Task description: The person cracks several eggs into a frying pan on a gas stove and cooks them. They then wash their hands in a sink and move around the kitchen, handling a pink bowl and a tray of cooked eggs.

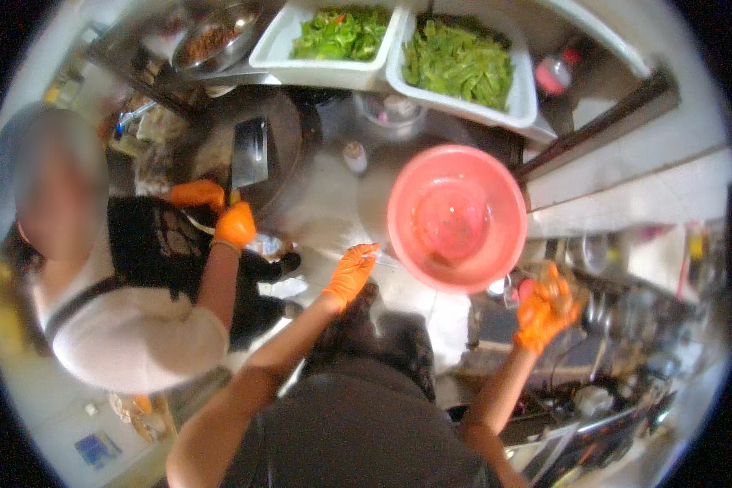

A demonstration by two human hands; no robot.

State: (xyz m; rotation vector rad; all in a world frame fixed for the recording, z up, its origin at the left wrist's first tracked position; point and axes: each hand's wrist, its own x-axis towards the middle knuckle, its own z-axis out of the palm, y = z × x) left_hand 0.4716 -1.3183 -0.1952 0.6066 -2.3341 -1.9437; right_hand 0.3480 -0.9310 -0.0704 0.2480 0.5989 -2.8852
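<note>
My left hand [352, 274] wears an orange glove, its thumb and fingertips brought together, left of and below a pink plastic basin [396, 226]. Whether something small is pinched there is not clear. The basin has a wet bottom with some dark bits in it. My right hand [546, 308], in a wet orange glove, is raised to the right of the basin, its fingers bent. Something brownish seems to lie at its fingers, but blur hides what it is. Neither hand touches the basin.
A co-worker at the left holds a cleaver [250, 152] over a round chopping board [280, 122]. Two white trays of green vegetables [341, 36] [463, 61] and a metal bowl [244, 43] stand at the back. A bottle [554, 72] stands right of them.
</note>
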